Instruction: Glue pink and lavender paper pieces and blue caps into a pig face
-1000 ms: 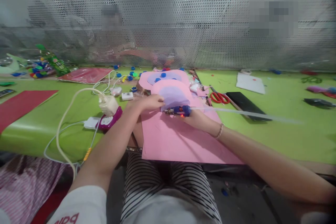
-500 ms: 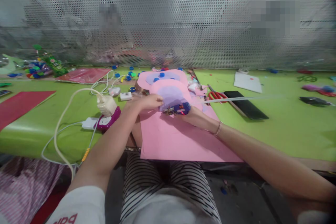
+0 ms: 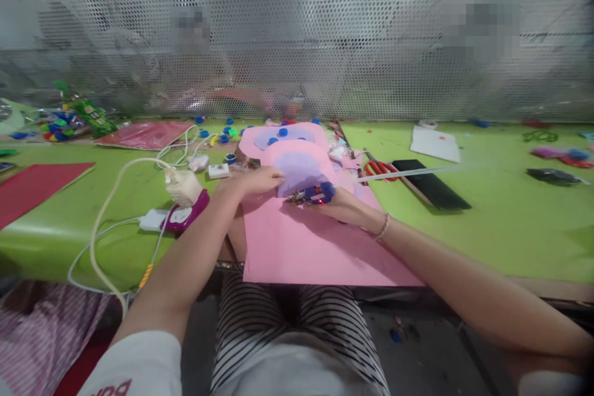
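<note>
Scissors [image 3: 380,170], black slab [image 3: 431,185] right of pink sheet [image 3: 320,253]; power strip [image 3: 185,213] left.

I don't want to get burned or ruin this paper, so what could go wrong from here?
The blue tool in the right hand looks like a glue gun; if hot, its tip could burn the left hand close by. Drips might mark the pink sheet below. The cream cable hangs over the table edge near the left forearm and could snag.
</note>
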{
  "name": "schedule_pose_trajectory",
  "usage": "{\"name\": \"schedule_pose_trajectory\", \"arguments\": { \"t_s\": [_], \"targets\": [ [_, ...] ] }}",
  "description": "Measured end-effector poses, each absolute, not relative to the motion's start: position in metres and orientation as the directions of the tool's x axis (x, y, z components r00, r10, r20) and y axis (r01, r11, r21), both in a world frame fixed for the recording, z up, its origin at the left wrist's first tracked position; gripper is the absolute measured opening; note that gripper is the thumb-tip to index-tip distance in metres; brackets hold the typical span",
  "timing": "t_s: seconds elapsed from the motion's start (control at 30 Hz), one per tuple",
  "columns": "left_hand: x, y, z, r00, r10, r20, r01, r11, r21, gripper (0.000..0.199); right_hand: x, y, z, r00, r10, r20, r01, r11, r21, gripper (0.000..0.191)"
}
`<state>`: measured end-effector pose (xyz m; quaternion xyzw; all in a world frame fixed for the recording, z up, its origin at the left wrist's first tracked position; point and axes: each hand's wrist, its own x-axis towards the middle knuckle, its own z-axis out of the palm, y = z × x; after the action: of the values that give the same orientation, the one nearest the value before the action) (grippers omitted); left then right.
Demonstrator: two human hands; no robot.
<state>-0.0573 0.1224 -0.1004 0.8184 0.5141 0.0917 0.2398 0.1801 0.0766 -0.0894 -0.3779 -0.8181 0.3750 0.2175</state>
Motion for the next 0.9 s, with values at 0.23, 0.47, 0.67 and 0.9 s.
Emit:
{"name": "schedule_pose_trajectory", "arguments": {
  "t_s": [0.23,0.47,0.67,0.9],
  "targets": [
    [-0.059,0.123,-0.101,0.461,0.882,-0.096,0.791,-0.359,0.496,0.029,0.176,0.077,-0.090,-0.558,0.828,0.054,0.588,0.440,-0.678,0.032],
    [-0.060,0.126,-0.103,0.474,0.875,-0.102,0.790,-0.371,0.488,0.029,0.178,0.088,-0.100,-0.616,0.779,0.119,0.626,0.576,-0.525,0.028],
    [-0.061,0.125,-0.103,0.454,0.885,-0.099,0.795,-0.353,0.493,0.030,0.187,0.087,-0.103,-0.591,0.803,0.073,0.654,0.531,-0.539,0.024],
    [-0.061,0.123,-0.102,0.440,0.893,-0.094,0.795,-0.339,0.502,0.032,0.189,0.083,-0.098,-0.674,0.730,0.112,0.467,0.539,-0.701,0.029]
  ]
}}
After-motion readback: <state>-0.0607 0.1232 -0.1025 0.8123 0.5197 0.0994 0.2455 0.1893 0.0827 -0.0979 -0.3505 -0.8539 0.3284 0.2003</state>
